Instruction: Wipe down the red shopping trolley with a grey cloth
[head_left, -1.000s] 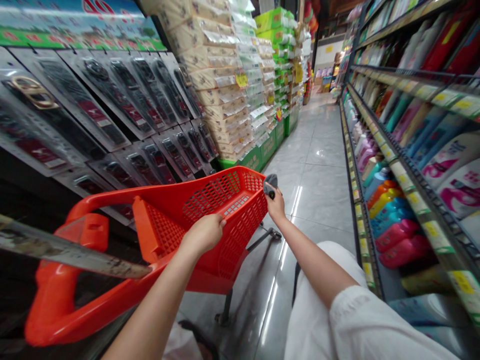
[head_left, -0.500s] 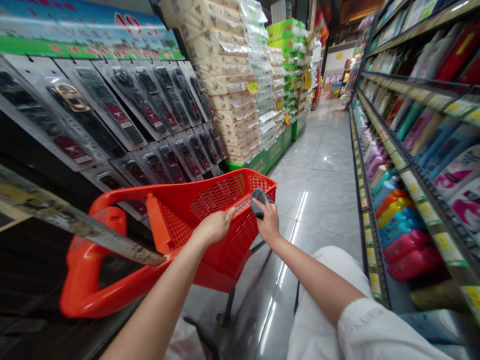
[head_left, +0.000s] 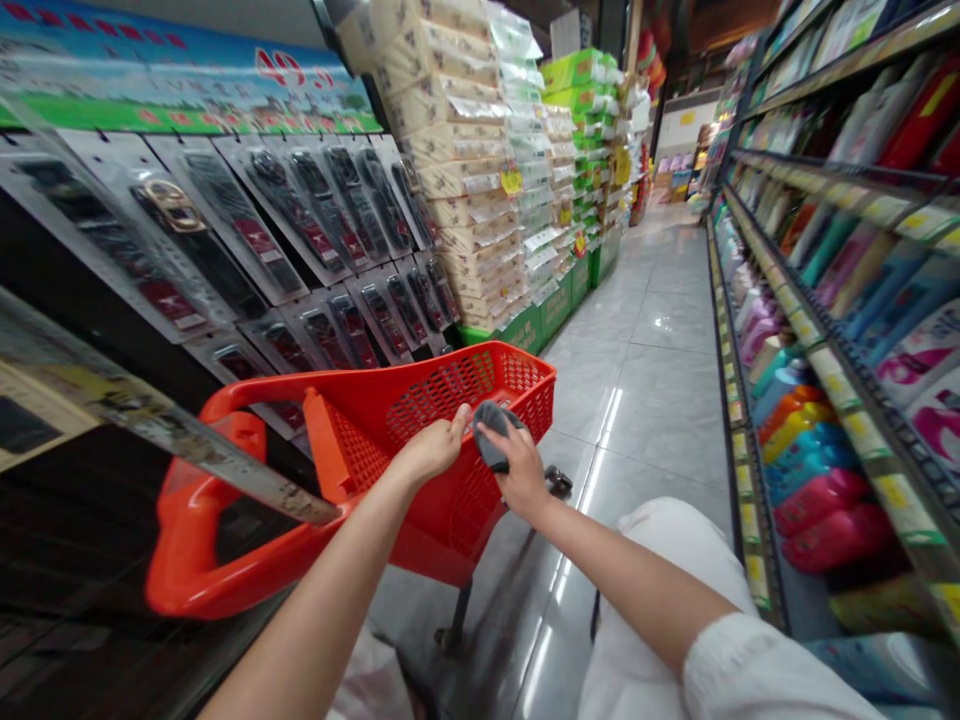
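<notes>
A red plastic shopping cart (head_left: 442, 530) stands before me with its basket pointing away toward the aisle. My left hand (head_left: 431, 452) grips the basket's near side rim, thumb up on top and the other fingers mostly hidden. Just right of it, my right hand (head_left: 521, 470) holds a dark grey cloth (head_left: 491, 432), folded into a rounded pad, against the same rim. The cart's handle (head_left: 180, 560) reaches out to the left, crossed by a scuffed metal pole (head_left: 225, 465).
Packaged belts (head_left: 322, 200) hang on a rack at left, under a price banner (head_left: 187, 70). Stacked tissue packs (head_left: 465, 170) line the aisle beyond. Shelves of bottles (head_left: 825, 470) run along the right. A grey tiled floor (head_left: 660, 400) stretches ahead.
My right hand has slid the cloth along the basket rim, back toward me and leftward, close to my left hand. The left hand keeps its place on the rim. The view has shifted slightly.
</notes>
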